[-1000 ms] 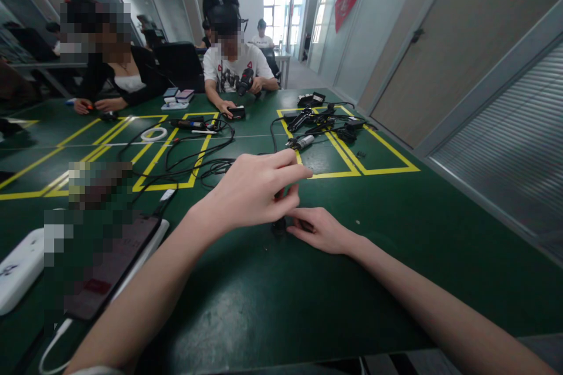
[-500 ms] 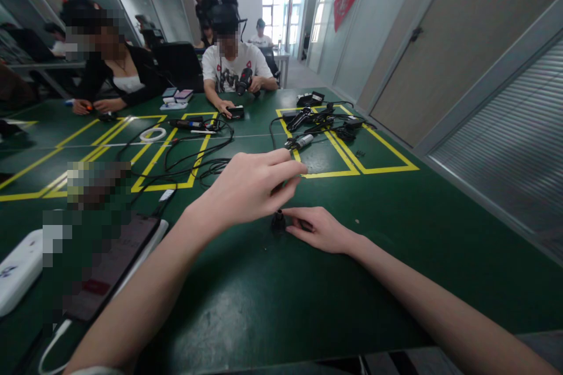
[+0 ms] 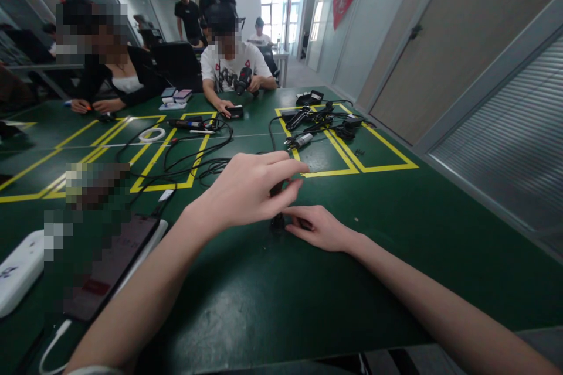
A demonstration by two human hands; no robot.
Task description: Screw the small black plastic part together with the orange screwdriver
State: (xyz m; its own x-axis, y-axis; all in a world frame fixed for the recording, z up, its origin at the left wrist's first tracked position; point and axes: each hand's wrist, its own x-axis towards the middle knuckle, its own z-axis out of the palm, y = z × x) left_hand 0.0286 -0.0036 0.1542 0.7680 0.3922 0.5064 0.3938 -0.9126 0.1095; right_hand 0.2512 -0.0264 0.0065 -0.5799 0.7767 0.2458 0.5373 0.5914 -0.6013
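Note:
A small black piece (image 3: pixel 277 221) stands upright on the green table (image 3: pixel 246 299), in front of me. My right hand (image 3: pixel 321 228) lies low at its right side, thumb and index finger closed against it. My left hand (image 3: pixel 259 184) is just above the piece, with its fingers bent and close together. A dark bit shows between its thumb and fingers, too hidden to name. The left hand covers the top of the black piece.
Left of me lie a phone (image 3: pixel 116 263) with a white cable and a white power strip (image 3: pixel 20 272). Black cables and tools (image 3: pixel 308 120) sit within yellow tape outlines. Across the table, a person (image 3: pixel 237 70) in a white shirt holds a power drill (image 3: pixel 243 80).
My left hand has lowered slightly over the black piece, and its fingers have shifted a little. My right hand stays in place. A person in black has come into fuller view in the background.

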